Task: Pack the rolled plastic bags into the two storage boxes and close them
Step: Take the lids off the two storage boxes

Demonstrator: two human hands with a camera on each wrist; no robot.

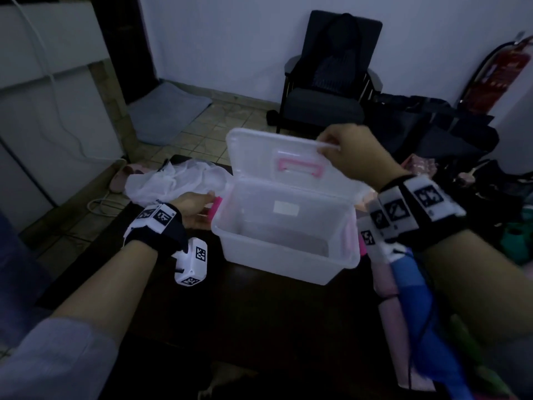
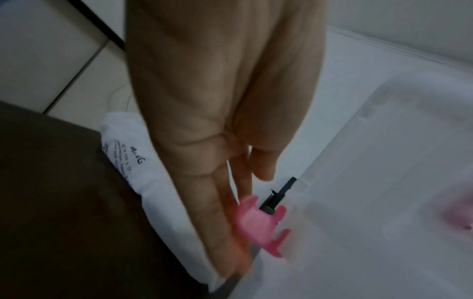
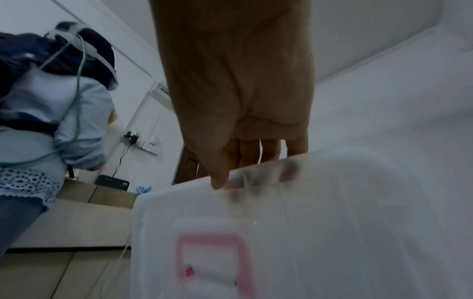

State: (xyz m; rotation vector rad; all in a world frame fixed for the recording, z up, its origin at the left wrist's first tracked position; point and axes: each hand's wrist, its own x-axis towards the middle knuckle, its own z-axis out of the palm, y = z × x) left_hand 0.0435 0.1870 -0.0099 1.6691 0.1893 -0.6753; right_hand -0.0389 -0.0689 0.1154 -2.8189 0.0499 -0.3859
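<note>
A translucent storage box (image 1: 277,268) stands empty on the dark table (image 1: 259,319), its lid (image 1: 256,154) raised upright. My right hand (image 1: 346,151) pinches the lid's top edge, thumb in front and fingers behind; in the right wrist view, right hand (image 3: 230,161) and lid (image 3: 345,222) with its pink handle (image 3: 212,238). My left hand (image 1: 193,209) lies with straight fingers against the pink side latch (image 1: 215,207), and the left wrist view shows the same latch (image 2: 256,224). Pink (image 1: 388,301) and blue (image 1: 415,295) plastic bags lie under my right forearm.
A loose white plastic bag (image 1: 178,180) lies behind the box on the left. Beyond the table are a dark armchair (image 1: 326,93), a heap of dark clothes (image 1: 450,131), a red fire extinguisher (image 1: 501,70) and a grey floor mat (image 1: 167,111).
</note>
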